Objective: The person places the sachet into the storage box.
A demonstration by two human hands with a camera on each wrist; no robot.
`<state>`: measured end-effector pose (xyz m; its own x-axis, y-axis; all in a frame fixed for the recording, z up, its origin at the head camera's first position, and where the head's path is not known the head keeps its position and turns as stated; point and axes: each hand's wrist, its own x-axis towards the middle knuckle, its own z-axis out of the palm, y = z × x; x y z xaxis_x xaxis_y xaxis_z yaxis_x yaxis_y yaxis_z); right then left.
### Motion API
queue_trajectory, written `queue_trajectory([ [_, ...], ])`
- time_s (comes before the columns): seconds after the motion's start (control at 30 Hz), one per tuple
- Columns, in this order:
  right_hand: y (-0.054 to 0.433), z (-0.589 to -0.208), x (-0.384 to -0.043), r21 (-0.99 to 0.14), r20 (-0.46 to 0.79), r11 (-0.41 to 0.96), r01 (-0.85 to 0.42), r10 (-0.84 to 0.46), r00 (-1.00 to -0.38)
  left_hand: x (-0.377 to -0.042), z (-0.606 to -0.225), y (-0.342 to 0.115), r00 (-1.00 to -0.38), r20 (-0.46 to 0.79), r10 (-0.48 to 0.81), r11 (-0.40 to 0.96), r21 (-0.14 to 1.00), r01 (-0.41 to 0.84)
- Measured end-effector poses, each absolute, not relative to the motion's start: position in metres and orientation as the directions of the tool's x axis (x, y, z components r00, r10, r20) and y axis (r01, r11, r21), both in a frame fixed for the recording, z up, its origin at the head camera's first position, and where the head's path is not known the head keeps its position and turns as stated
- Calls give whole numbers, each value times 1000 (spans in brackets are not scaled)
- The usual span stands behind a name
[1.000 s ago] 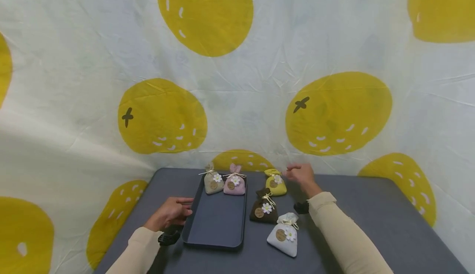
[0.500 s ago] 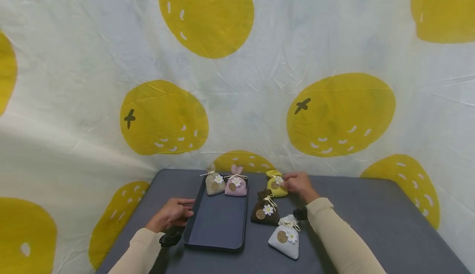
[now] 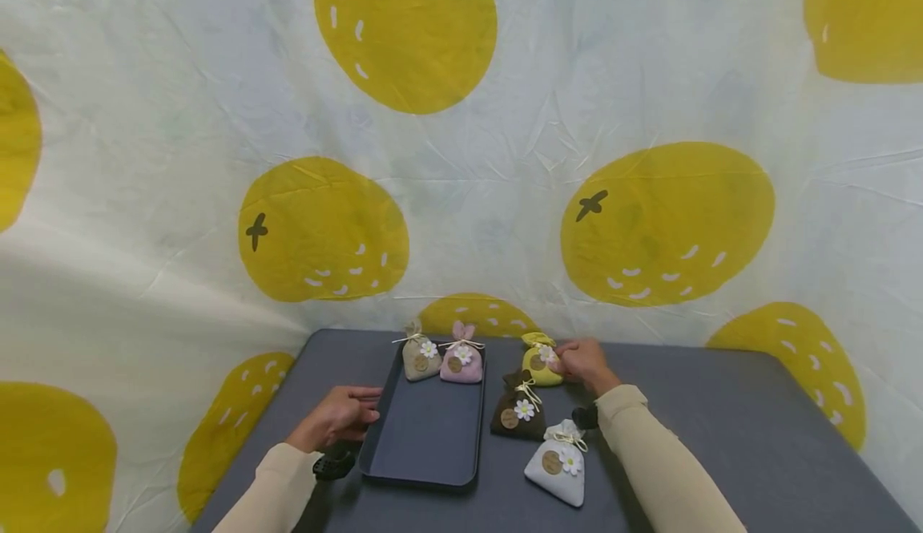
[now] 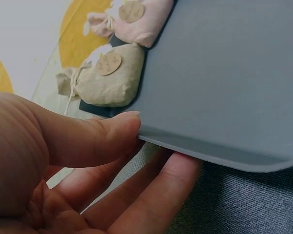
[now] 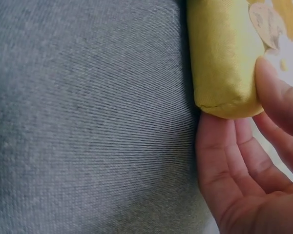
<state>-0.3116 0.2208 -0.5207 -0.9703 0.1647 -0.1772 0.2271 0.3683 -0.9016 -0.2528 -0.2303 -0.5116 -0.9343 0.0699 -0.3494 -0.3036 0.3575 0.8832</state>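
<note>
My left hand [image 3: 337, 419] holds the left side of a dark grey tray [image 3: 421, 449]; in the left wrist view the thumb lies at the rim and the fingers are beneath it. At the tray's far end lie a beige drawstring sachet [image 3: 421, 363] and a pink sachet [image 3: 461, 365], each with a white flower and round tag. My right hand [image 3: 586, 363] pinches the right side of a yellow sachet [image 5: 224, 63] on the table, thumb on top and fingertips at its lower edge. Nearer me lie a brown sachet [image 3: 510, 423] and a white sachet [image 3: 551, 478].
The grey cloth-covered table [image 3: 692, 437] meets a white curtain [image 3: 490, 228] printed with yellow fruit along its far edge. The brown and white sachets lie between the tray and my right forearm [image 3: 659, 457].
My right hand has come down from just right of the yellow sachet and taken hold of its side. The left hand stays on the tray, and the head view has shifted slightly.
</note>
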Motion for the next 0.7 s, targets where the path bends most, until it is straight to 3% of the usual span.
queue_trajectory([
  [0.17,220,-523,-312,-902,-184,352,250,209,-960,-253,-512,-229,-932,-354,75,356,883,-307],
  [0.47,221,-523,-319,-866,-93,449,219,284,-954,-252,-507,-226,-930,-356,88,349,886,-306],
  [0.7,222,-509,-317,-878,-76,438,192,270,-960,-252,-505,-225,-931,-360,58,362,877,-316],
])
